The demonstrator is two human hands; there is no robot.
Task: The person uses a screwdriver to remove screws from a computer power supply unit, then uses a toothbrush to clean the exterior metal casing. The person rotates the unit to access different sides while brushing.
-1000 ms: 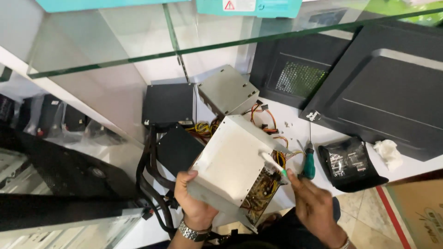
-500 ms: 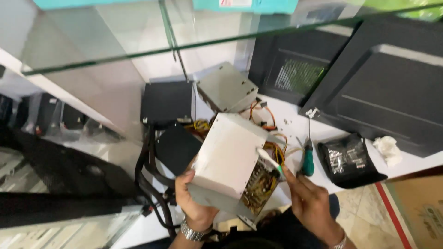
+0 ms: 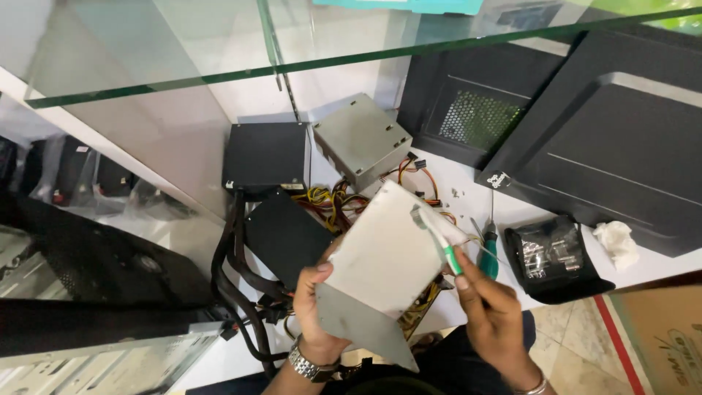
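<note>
here, metal cover (image 3: pixel 387 252) sits between both fingers (image 3: pixel 311 281).

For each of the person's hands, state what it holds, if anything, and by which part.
The left hand grips the grey metal box by its lower left edge. The right hand holds a green-and-white screwdriver by its handle, tip on the box.

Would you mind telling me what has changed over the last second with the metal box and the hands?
The left hand tilted the grey metal power-supply box so its flat cover faces up. The right hand lifted its green-handled tool onto the cover. The green screwdriver on the table stayed put.
</note>
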